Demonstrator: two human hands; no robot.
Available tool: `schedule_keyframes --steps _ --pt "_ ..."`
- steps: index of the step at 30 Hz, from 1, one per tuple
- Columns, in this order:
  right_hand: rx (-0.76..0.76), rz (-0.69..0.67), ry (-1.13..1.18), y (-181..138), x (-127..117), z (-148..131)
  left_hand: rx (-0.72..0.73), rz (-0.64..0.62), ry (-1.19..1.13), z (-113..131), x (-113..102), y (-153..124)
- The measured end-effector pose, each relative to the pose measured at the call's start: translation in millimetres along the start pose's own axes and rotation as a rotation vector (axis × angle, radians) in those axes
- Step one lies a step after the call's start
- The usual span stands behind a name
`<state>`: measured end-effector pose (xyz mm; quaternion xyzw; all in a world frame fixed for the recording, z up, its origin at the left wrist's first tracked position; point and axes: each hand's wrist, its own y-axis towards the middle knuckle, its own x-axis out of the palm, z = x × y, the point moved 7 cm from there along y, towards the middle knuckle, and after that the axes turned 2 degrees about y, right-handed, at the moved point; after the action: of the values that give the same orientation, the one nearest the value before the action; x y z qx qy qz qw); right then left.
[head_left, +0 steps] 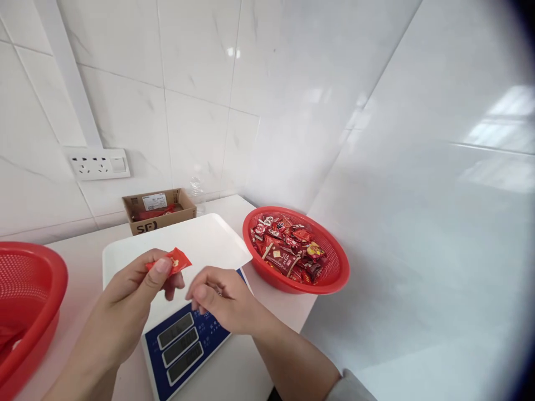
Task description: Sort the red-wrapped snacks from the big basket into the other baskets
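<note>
My left hand (134,292) pinches a small red wrapped candy (179,260) between thumb and fingers, above the white scale pan (213,239). Close by on the right, my right hand (221,298) is closed, its fingers curled in toward the thumb. What it holds, if anything, is hidden. Both hands are over the weighing scale, whose blue panel (221,328) carries several grey displays. A red plastic basket (334,281) to the right of the scale is filled with wrapped candies (288,245), mostly red, with a larger dark-red packet on top.
Another red basket (54,273) stands at the left edge, partly cut off, with red items inside. Behind the scale is an open cardboard box (184,214) with red packets in it. A wall socket (98,164) sits on the white tiled wall. The white table (254,356) ends at the right.
</note>
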<state>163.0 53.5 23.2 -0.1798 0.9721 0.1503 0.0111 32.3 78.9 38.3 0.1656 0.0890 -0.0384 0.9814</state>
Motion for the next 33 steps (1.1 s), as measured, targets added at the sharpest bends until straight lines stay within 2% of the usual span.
schedule_keyframes --steps 3,5,8,10,12,13,17,19,22,25,30,33 --pt "0.173 0.058 -0.117 -25.7 -11.2 30.4 -0.027 -0.021 0.048 -5.1 -9.0 7.1" --pt "0.298 0.125 -0.146 -43.9 -17.6 51.9 -0.033 0.029 0.111 -8.5 -21.1 11.2" --pt "0.367 0.181 -0.161 -61.6 -18.0 70.3 -0.026 0.145 0.21 -8.0 -38.1 13.8" --pt "0.371 0.204 -0.164 -65.5 -15.2 71.7 -0.003 0.154 0.25 -2.9 -40.2 13.3" --pt "0.355 0.223 -0.165 -64.8 -12.5 64.6 0.028 0.071 0.244 4.3 -32.0 11.0" --pt "0.334 0.232 -0.163 -63.4 -11.8 58.0 0.041 -0.013 0.232 8.0 -23.5 8.7" --pt "0.163 0.221 -0.138 -58.5 -11.9 21.6 0.06 -0.5 0.194 19.6 29.5 -15.7" --pt "0.093 0.184 -0.177 -58.7 -13.4 6.8 0.081 -0.619 0.208 23.4 51.9 -30.0" --pt "0.059 0.134 -0.267 -59.4 -18.0 -2.2 0.138 -0.6 0.311 24.3 73.8 -40.5" --pt "0.049 0.061 -0.282 -55.7 -21.7 -0.1 0.103 -0.512 0.385 16.3 81.8 -39.7" --pt "0.044 -0.013 -0.266 -42.0 -25.6 13.0 -0.086 -0.495 0.067 0.0 78.5 -39.6" --pt "0.065 -0.063 -0.187 -35.1 -22.5 24.3 -0.18 -0.5 -0.023 -10.1 75.0 -45.0"
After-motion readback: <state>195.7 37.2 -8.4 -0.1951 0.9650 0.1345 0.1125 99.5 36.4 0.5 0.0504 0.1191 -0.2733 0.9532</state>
